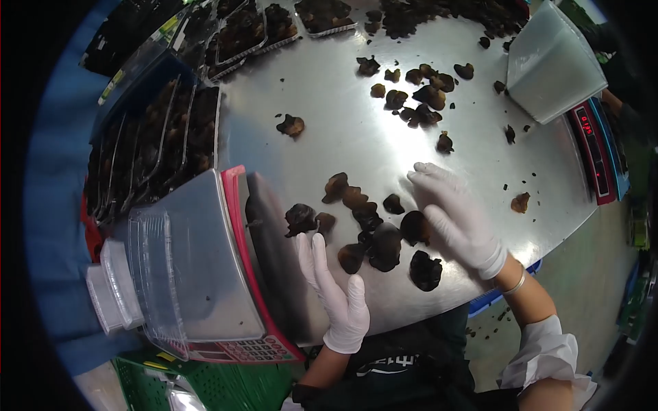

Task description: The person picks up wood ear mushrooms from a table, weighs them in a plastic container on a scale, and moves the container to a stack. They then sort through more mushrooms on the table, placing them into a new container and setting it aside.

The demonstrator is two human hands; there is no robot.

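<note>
Near the six o'clock edge of the shiny stainless-steel surface [329, 137], a loose cluster of dark brown, curled wood-ear mushroom pieces [380, 246] lies between two white-gloved hands. The left hand [339, 301] sits at the cluster's seven o'clock. Its fingers [317, 257] are straight and slightly spread, holding nothing, with the tips just beside the nearest pieces. The right hand [459, 219] lies at the cluster's three o'clock, palm down, fingers stretched flat and open, touching the outer pieces but gripping none. At nine o'clock stands a grey weighing scale with a red rim [212, 274], carrying a clear plastic tray [151, 274]. A second scatter of mushroom pieces [418, 96] lies at one o'clock, well apart.

The steel looks slick and the cluster sits close to the near edge. I judge that a broad sweep with flat hands could push pieces over that edge. The curled, uneven pieces could also slip out of a gloved pinch.
</note>
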